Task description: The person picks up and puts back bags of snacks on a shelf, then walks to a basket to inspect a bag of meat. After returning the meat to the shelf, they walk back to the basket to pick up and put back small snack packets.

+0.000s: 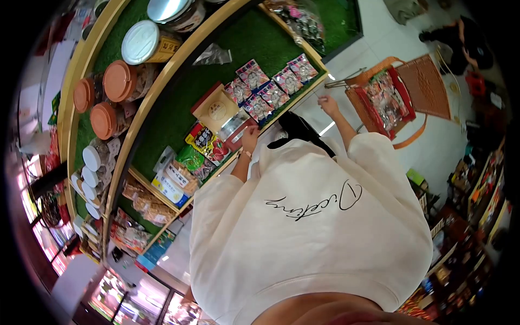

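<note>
My left hand (249, 138), with a band on its wrist, is at the front edge of the green-lined shelf. Its fingers are bent together beside a package with a clear window (234, 125); whether they grip it is hidden. Out past the shelf's right corner is my right hand (328, 105), its fingers curled together; anything in them is too small to name. Several small pink-and-blue snack packets (273, 95) lie in rows between the hands. Nearer my left hand are a brown kraft-paper pack (215, 110), a yellow-and-black bag (208, 143) and a green bag (190, 158).
Plastic jars with orange lids (119, 81) and white lids (91, 157) line the upper tier. A wooden rim (311, 51) edges the shelf. At the right, a woven chair (425, 86) holds a red box of packets (385, 103). Another person (466, 46) is farther back.
</note>
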A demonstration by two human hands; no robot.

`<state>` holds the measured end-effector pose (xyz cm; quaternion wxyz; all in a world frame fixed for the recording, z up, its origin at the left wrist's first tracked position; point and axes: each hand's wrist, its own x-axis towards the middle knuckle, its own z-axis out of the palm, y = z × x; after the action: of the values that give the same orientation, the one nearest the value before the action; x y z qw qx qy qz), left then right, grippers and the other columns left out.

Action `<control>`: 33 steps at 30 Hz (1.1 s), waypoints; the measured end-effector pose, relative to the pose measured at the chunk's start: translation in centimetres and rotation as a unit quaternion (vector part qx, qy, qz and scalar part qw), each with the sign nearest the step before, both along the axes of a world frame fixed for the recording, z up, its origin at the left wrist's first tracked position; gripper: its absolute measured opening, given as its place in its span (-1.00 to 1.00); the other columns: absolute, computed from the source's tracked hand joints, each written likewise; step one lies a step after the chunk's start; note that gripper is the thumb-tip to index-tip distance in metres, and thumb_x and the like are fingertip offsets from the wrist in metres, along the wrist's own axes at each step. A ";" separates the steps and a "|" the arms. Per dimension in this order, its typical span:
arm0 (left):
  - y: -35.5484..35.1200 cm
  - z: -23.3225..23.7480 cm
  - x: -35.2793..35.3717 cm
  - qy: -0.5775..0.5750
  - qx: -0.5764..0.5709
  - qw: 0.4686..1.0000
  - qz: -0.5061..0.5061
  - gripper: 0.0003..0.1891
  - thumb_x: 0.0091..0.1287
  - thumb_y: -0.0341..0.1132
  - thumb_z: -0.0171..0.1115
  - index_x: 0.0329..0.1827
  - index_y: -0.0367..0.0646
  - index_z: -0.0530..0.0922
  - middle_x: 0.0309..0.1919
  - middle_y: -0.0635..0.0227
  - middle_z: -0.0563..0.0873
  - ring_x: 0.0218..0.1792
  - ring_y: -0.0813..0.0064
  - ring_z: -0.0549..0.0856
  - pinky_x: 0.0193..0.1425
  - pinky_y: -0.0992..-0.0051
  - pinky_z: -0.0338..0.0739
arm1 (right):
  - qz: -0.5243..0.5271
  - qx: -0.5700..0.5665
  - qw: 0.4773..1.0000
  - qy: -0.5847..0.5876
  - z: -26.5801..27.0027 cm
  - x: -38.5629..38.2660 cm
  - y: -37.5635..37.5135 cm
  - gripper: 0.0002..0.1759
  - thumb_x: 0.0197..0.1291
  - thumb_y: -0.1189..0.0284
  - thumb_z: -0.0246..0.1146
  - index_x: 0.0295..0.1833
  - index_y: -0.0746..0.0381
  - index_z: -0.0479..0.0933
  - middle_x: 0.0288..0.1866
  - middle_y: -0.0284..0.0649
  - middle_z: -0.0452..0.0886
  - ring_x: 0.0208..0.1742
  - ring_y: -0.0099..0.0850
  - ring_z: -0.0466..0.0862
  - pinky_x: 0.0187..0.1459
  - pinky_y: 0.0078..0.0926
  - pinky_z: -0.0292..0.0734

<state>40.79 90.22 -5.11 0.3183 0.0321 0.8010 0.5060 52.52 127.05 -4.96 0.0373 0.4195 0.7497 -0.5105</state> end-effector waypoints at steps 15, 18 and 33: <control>-4.3 -1.1 5.9 0.026 -0.111 0.953 -0.282 -0.72 0.13 -0.23 0.12 -0.22 -0.26 0.60 -0.46 0.11 0.68 -0.39 0.26 0.68 -0.29 0.44 0.53 | -0.266 -0.081 0.950 -0.145 0.0 32.1 -12.8 -0.75 -0.01 0.32 0.21 -0.20 0.18 0.52 -0.51 -0.26 0.57 -0.56 -0.46 0.54 -0.57 -0.45 0.47; -1.1 2.0 6.1 0.056 -0.138 0.916 -0.372 -0.66 0.11 -0.17 0.16 -0.21 -0.27 0.58 -0.38 0.03 0.66 -0.29 0.12 0.66 -0.22 0.36 0.52 | -0.346 -0.092 0.922 -0.151 -0.8 34.3 -14.1 -0.75 -0.01 0.30 0.20 -0.22 0.19 0.55 -0.43 -0.20 0.60 -0.52 -0.41 0.58 -0.51 -0.41 0.50; 19.7 1.8 8.8 0.068 -0.207 0.812 -0.541 -0.65 0.14 -0.17 0.14 -0.19 -0.29 0.58 -0.27 0.04 0.66 -0.19 0.15 0.64 -0.12 0.38 0.50 | -0.470 -0.200 0.849 -0.135 -0.1 41.1 -5.5 -0.74 -0.01 0.29 0.17 -0.23 0.20 0.54 -0.38 -0.18 0.57 -0.47 -0.32 0.55 -0.46 -0.28 0.50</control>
<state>49.57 109.91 -3.29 0.4843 0.4275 0.7601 0.0707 93.66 121.51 -5.03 -0.0229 0.7698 0.3325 -0.5444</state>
